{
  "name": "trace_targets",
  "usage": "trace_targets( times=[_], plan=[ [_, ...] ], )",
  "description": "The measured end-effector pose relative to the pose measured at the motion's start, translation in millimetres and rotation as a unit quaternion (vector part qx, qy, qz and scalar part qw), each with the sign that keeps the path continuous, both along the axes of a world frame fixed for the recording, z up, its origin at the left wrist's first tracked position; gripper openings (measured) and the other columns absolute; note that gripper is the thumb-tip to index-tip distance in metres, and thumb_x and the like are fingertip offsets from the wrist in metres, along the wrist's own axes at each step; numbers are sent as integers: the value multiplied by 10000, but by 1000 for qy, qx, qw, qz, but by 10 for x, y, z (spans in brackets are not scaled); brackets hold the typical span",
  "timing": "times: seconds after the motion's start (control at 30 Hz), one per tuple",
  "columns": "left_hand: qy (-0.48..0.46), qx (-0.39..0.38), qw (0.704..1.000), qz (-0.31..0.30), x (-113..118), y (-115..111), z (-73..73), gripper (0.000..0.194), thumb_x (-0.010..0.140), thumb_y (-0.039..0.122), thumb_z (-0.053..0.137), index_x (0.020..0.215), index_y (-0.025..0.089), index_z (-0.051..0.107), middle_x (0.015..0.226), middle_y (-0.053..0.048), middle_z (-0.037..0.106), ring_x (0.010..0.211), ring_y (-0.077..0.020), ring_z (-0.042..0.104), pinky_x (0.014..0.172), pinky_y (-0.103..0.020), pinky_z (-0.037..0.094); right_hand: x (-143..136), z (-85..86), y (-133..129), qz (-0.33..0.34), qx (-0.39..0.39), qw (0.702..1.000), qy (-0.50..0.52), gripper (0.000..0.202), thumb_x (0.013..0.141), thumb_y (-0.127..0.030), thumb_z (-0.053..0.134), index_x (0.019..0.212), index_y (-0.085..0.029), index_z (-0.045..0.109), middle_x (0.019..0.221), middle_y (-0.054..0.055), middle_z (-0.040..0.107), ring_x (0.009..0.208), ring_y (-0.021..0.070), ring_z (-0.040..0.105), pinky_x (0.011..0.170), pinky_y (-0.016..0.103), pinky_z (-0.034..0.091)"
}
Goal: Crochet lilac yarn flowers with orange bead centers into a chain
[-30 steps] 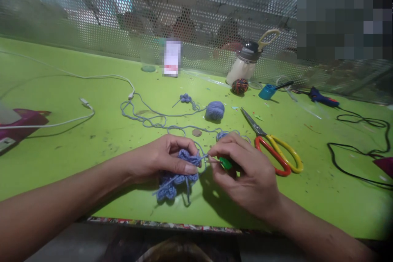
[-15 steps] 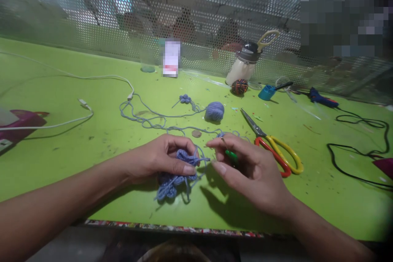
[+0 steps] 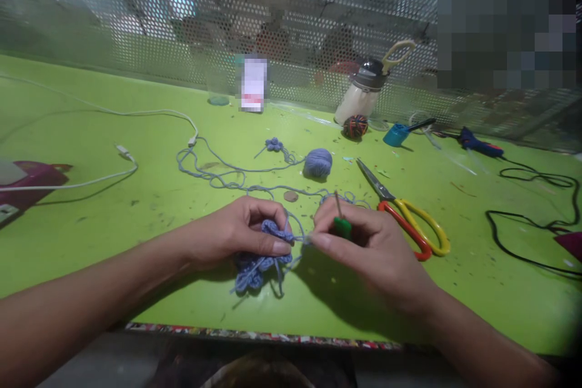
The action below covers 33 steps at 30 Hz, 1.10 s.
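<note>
Blue crocheted flowers point(image 3: 250, 276) hang from my left hand point(image 3: 248, 230), which pinches them between thumb and fingers. Loose yarn ends dangle below. My right hand point(image 3: 359, 242) is closed around a green-handled crochet hook point(image 3: 342, 227), its metal shaft pointing up. The thumb and index finger of that hand pinch a yarn strand that runs across from the crocheted piece. Behind the hands, a blue yarn ball point(image 3: 317, 163) lies on the green table, with a small crocheted flower point(image 3: 273, 144) to its left and looped yarn trailing around.
Red-and-yellow scissors point(image 3: 404, 218) lie beyond my right hand. Farther back stand a bottle point(image 3: 361, 94), a dark multicoloured yarn ball point(image 3: 355, 127), a blue container point(image 3: 396, 135) and a phone point(image 3: 253, 85). A glue gun point(image 3: 479, 144) with black cable is right, a white cable left.
My right thumb and index finger have closed on the yarn strand. The crochet hook has turned more upright in that hand. My left hand has hardly moved.
</note>
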<state>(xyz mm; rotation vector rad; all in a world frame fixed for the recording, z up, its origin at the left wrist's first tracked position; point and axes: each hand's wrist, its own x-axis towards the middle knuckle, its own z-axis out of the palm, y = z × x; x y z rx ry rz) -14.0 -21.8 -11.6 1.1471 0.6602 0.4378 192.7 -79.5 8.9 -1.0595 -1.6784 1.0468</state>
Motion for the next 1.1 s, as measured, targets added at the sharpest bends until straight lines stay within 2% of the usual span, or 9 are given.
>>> trace_targets(
  times=[0.13,0.3,0.47,0.57,0.63,0.77,0.87,0.97,1.1],
  plan=[
    [-6,-18,1000,0,8,6,-3,190,646,184,809,739,140,650,605,27,612,527,-67,506,500,-190,342,41,2,-3,51,-130,982,131,141,837,-279,683,761,-183,613,806,3,546,592,84,399,507,246,297],
    [-9,-45,999,8,19,2,-4,168,646,172,804,720,144,656,590,24,624,506,-62,501,474,-179,334,64,19,-10,75,-173,961,202,139,831,-287,692,752,-189,633,740,21,618,552,87,401,481,250,248],
    [-24,-53,998,21,5,1,-6,174,630,163,812,710,144,659,605,16,640,514,-68,527,483,-177,357,94,60,42,40,-191,979,52,146,740,-243,759,869,-192,715,642,-27,515,552,80,410,506,232,296],
    [-15,-46,999,15,-4,-2,-4,179,629,160,816,704,142,655,588,20,623,504,-66,521,478,-173,353,51,53,84,-27,-177,983,-52,191,729,-209,732,916,-175,730,583,-49,472,507,68,367,479,220,276],
    [-10,-42,999,6,-8,-5,-6,181,630,157,816,699,141,650,579,24,613,490,-62,510,463,-169,342,5,27,107,-78,-157,982,-68,149,763,-251,696,875,-158,726,526,-48,482,471,68,360,448,216,252],
    [-24,-39,999,14,-18,-1,-19,193,615,161,823,688,139,645,593,20,618,487,-58,516,463,-164,360,-32,-22,158,-101,-209,971,57,301,867,-417,572,860,-140,691,462,-21,558,357,57,289,380,216,184],
    [-26,-49,998,37,-25,14,-30,211,607,170,829,691,140,638,600,13,632,493,-61,536,472,-156,385,22,-2,206,-106,-249,943,192,253,854,-363,574,817,-134,677,507,5,615,325,36,260,377,205,211],
    [-22,-64,996,52,-26,34,-36,226,594,160,834,700,139,636,592,15,632,485,-59,543,468,-147,397,114,85,254,-140,-229,920,285,192,830,-286,581,755,-133,670,566,17,640,325,17,249,380,186,257],
    [-8,-74,994,79,-17,52,-39,204,619,147,816,694,134,627,538,25,597,438,-49,515,420,-134,353,324,263,316,-201,-152,906,339,177,832,-204,559,693,-136,645,625,22,638,335,-1,210,364,160,254]
  ],
)
